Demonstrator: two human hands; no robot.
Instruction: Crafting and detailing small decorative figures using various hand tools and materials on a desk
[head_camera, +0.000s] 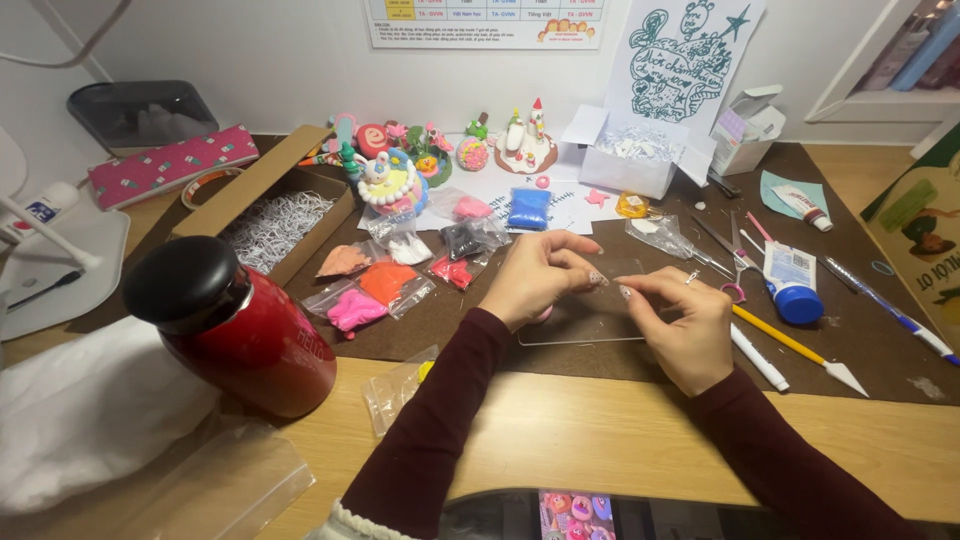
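Near the desk's left front edge stands a red bottle with a black cap (225, 325). On the brown mat (560, 365), the left hand (535, 280) and right hand (680, 325) pinch the top edge of a clear plastic sheet (590, 320); a yellow pencil (790, 347) lies right.

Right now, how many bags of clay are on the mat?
7 that I can make out: peach, orange, pink, red, white, dark grey, and a second pink further back. The left hand may hide more.
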